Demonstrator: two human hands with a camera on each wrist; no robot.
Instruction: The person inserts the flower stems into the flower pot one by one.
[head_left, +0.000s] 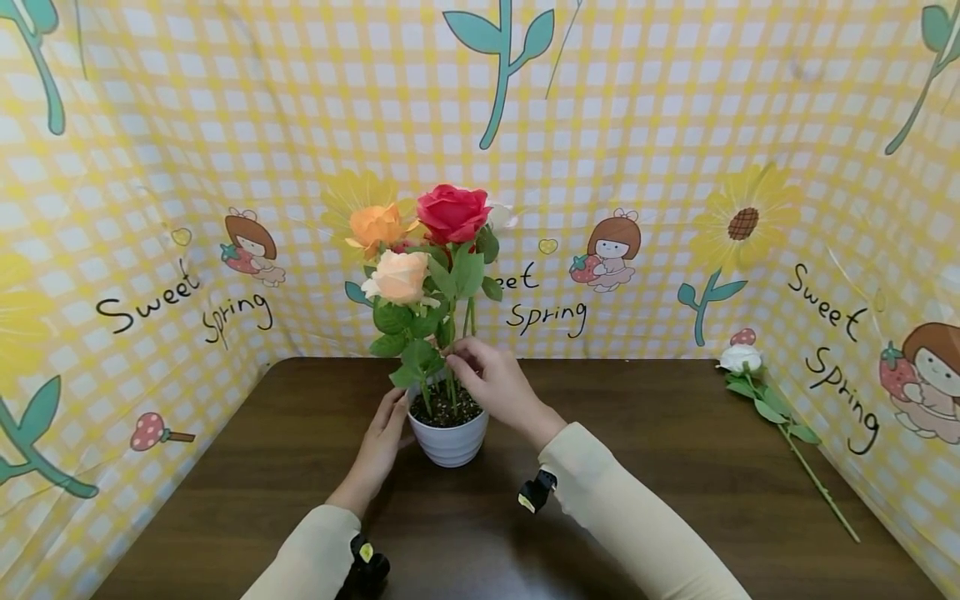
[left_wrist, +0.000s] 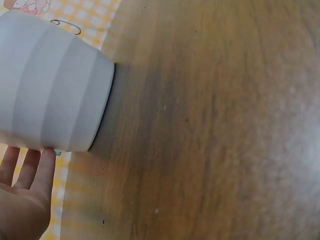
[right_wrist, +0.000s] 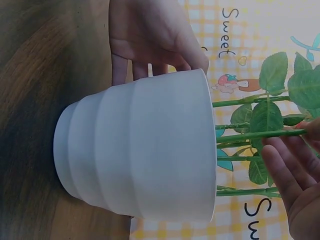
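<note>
A white ribbed flower pot (head_left: 448, 442) filled with dark soil (head_left: 442, 408) stands upright on the table. Artificial roses rise from it: a red rose (head_left: 452, 213), an orange rose (head_left: 377, 227), a peach rose (head_left: 401, 277) and a white rose (head_left: 500, 217) partly hidden behind. My left hand (head_left: 382, 442) rests against the pot's left side, its fingers fairly straight, as the left wrist view also shows. Just above the rim, my right hand (head_left: 498, 382) pinches a green rose stem (right_wrist: 270, 134) between thumb and fingertips. Which bloom tops that stem I cannot tell.
Another white rose (head_left: 741, 359) lies at the table's right side, its long stem (head_left: 817, 483) pointing toward the front. Yellow checked cloth (head_left: 645, 125) hangs behind and at both sides of the brown table (head_left: 637, 433). Both wrists carry small black cameras.
</note>
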